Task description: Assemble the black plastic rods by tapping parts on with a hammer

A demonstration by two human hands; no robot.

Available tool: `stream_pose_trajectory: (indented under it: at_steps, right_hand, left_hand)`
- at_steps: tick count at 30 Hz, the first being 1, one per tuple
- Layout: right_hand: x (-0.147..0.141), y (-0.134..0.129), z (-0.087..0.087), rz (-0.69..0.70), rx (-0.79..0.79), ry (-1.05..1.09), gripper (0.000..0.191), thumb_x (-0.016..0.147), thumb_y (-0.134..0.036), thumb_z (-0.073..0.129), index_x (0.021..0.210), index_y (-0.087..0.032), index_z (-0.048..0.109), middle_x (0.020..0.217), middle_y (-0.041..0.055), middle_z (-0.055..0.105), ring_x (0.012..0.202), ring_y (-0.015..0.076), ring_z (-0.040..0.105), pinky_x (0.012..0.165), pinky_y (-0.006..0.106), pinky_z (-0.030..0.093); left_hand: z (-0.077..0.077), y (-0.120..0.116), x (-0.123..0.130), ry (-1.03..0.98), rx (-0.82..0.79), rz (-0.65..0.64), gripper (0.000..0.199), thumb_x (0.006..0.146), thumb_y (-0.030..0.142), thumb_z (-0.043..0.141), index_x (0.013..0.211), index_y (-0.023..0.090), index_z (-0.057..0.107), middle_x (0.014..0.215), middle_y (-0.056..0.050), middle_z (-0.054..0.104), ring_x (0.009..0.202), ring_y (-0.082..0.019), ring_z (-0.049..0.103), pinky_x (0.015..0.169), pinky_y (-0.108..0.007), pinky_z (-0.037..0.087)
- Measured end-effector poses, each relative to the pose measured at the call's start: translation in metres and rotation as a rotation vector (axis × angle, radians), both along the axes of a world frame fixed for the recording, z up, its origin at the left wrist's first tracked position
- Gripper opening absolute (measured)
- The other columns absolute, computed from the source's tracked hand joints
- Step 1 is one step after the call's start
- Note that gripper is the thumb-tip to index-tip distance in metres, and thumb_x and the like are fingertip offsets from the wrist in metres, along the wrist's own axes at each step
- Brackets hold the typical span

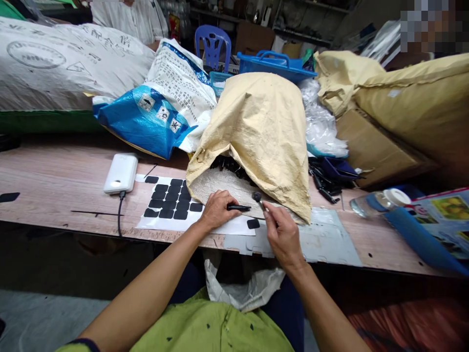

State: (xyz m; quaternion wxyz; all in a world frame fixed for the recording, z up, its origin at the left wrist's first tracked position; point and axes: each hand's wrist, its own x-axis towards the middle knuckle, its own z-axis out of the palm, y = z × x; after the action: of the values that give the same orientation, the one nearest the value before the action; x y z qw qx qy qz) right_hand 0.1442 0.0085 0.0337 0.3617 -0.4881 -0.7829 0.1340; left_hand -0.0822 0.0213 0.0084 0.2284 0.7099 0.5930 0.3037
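Observation:
My left hand (pixel 219 210) is closed around a slim black pen-like piece (pixel 239 208), its thin end pointing right. In the fingers of my right hand (pixel 284 234) is a small light stick with a dark round head (pixel 257 197); its exact kind is unclear. Both hands are at the mouth of a tan woven sack (pixel 264 112), where several dark pieces (pixel 230 166) show inside. Left of my left hand lies a white sheet with rows of black rounded stickers (pixel 170 199). One loose black patch (pixel 253 224) rests near the sheet's right end.
A white power bank (pixel 120 173) with a black cable stands left. Blue-and-white (pixel 157 107) and large white sacks (pixel 73 63) line the back. At right are black pieces (pixel 322 186), a jar with a white lid (pixel 379 202) and a carton (pixel 381 144). A person in white (pixel 128 22) is behind.

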Motion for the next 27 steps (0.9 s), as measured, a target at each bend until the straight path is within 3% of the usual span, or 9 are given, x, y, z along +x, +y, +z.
stream_pose_trajectory:
  at_steps: [3, 5, 7, 10, 15, 18, 22, 25, 27]
  right_hand:
    - [0.026, 0.019, -0.004, -0.049, 0.044, -0.155, 0.032, 0.103, -0.031, 0.048, 0.127, -0.025, 0.068, 0.099, 0.0062, 0.068, 0.094, 0.0211, 0.065, 0.086, 0.035, 0.052]
    - [0.044, 0.029, -0.013, -0.022, 0.071, -0.279, 0.032, 0.103, -0.031, 0.048, 0.128, -0.025, 0.068, 0.098, 0.0060, 0.067, 0.093, 0.0211, 0.064, 0.085, 0.034, 0.051]
    - [0.056, 0.034, -0.024, 0.004, 0.114, -0.388, 0.031, 0.102, -0.031, 0.049, 0.125, -0.025, 0.070, 0.094, 0.0057, 0.066, 0.090, 0.0208, 0.062, 0.084, 0.034, 0.050]
    - [0.063, 0.036, -0.037, -0.028, 0.177, -0.462, 0.031, 0.102, -0.030, 0.051, 0.125, -0.025, 0.070, 0.093, 0.0063, 0.065, 0.090, 0.0215, 0.059, 0.085, 0.035, 0.047]
    - [0.061, 0.034, -0.041, -0.043, 0.184, -0.459, 0.032, 0.100, -0.029, 0.051, 0.126, -0.025, 0.069, 0.094, 0.0063, 0.063, 0.091, 0.0217, 0.057, 0.085, 0.034, 0.046]
    - [0.061, 0.034, -0.040, -0.045, 0.177, -0.463, 0.032, 0.100, -0.029, 0.051, 0.127, -0.026, 0.069, 0.094, 0.0061, 0.063, 0.091, 0.0218, 0.056, 0.084, 0.034, 0.045]
    - [0.060, 0.033, -0.039, -0.052, 0.169, -0.462, 0.033, 0.100, -0.030, 0.051, 0.127, -0.026, 0.068, 0.094, 0.0066, 0.062, 0.091, 0.0225, 0.055, 0.084, 0.034, 0.044]
    - [0.059, 0.032, -0.038, -0.061, 0.176, -0.473, 0.033, 0.101, -0.031, 0.049, 0.126, -0.025, 0.069, 0.093, 0.0067, 0.061, 0.090, 0.0225, 0.054, 0.084, 0.034, 0.043]
    - [0.058, 0.031, -0.038, -0.065, 0.179, -0.480, 0.033, 0.102, -0.032, 0.048, 0.126, -0.025, 0.069, 0.092, 0.0067, 0.060, 0.090, 0.0225, 0.053, 0.084, 0.034, 0.042]
  left_hand:
    - [0.017, -0.027, 0.006, -0.012, 0.060, -0.094, 0.020, 0.085, 0.036, 0.076, 0.097, 0.020, 0.074, 0.098, -0.005, 0.068, 0.099, -0.023, 0.059, 0.089, -0.037, 0.043]
    - [0.026, -0.057, 0.013, -0.075, 0.041, -0.285, 0.020, 0.091, 0.037, 0.070, 0.103, 0.021, 0.070, 0.099, -0.004, 0.069, 0.094, -0.020, 0.062, 0.084, -0.032, 0.046]
    - [0.027, -0.089, 0.024, -0.059, -0.082, -0.455, 0.020, 0.096, 0.040, 0.062, 0.104, 0.023, 0.068, 0.093, -0.002, 0.071, 0.084, -0.016, 0.064, 0.075, -0.028, 0.046]
    - [0.016, -0.122, 0.044, 0.167, -0.172, -0.454, 0.021, 0.099, 0.038, 0.056, 0.098, 0.019, 0.065, 0.090, -0.005, 0.071, 0.084, -0.021, 0.066, 0.073, -0.030, 0.047]
    - [-0.015, -0.136, 0.066, 0.397, -0.387, -0.372, 0.017, 0.099, 0.025, 0.052, 0.108, 0.016, 0.063, 0.100, -0.011, 0.069, 0.085, -0.027, 0.069, 0.072, -0.036, 0.049]
    - [-0.029, -0.144, 0.063, 0.384, -0.461, -0.283, 0.019, 0.094, 0.024, 0.059, 0.111, 0.016, 0.064, 0.104, -0.014, 0.068, 0.091, -0.031, 0.067, 0.076, -0.040, 0.049]
    - [-0.039, -0.169, 0.043, 0.259, -0.278, -0.102, 0.019, 0.092, 0.027, 0.059, 0.110, 0.022, 0.066, 0.107, -0.011, 0.065, 0.102, -0.030, 0.059, 0.088, -0.043, 0.046]
    - [-0.052, -0.187, 0.026, 0.200, -0.213, 0.265, 0.022, 0.091, 0.032, 0.058, 0.109, 0.021, 0.065, 0.105, -0.012, 0.061, 0.106, -0.031, 0.054, 0.092, -0.045, 0.046]
    - [-0.067, -0.190, 0.017, 0.127, -0.275, 0.510, 0.025, 0.086, 0.039, 0.063, 0.099, 0.018, 0.064, 0.098, -0.012, 0.059, 0.102, -0.032, 0.055, 0.090, -0.046, 0.048]
